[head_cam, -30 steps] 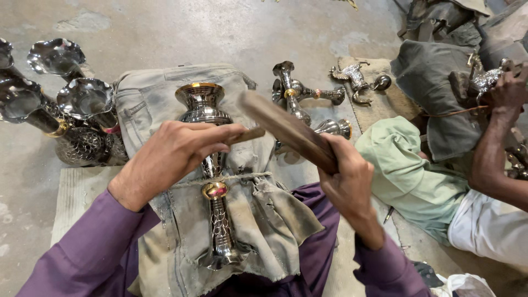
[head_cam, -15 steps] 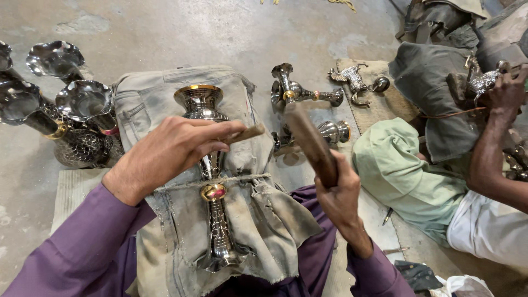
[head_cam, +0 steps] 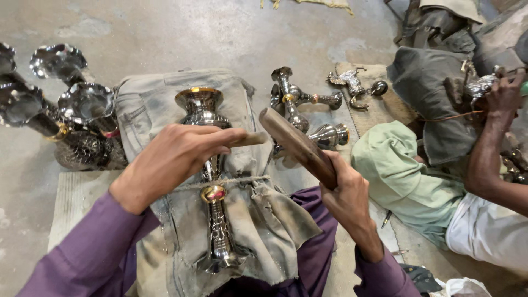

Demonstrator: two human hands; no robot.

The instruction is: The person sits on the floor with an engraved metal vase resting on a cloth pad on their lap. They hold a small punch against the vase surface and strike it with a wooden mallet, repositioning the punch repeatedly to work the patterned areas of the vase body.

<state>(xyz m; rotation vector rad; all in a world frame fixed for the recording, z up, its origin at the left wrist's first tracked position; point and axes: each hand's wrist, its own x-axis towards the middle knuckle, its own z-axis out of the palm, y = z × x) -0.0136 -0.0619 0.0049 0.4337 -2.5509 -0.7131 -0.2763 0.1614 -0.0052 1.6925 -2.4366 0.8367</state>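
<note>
We work a tall metal vase (head_cam: 212, 181) laid on a grey cloth (head_cam: 165, 110) across our lap.

The vase's long axis runs straight away from us: its gold-rimmed mouth points toward the concrete floor (head_cam: 181, 33), its foot toward our body. It is polished silver, with a gold knob at mid-stem and chased patterning below. Over the vase, our left hand (head_cam: 170, 159) pinches a small wooden punch (head_cam: 250, 138); right of the vase, our right hand (head_cam: 344, 192) is clenched around a wooden mallet (head_cam: 297, 146).

2 bare hands — left hand (head_cam: 170, 159), right hand (head_cam: 346, 192) — long purple sleeves (head_cam: 93, 253).
</note>
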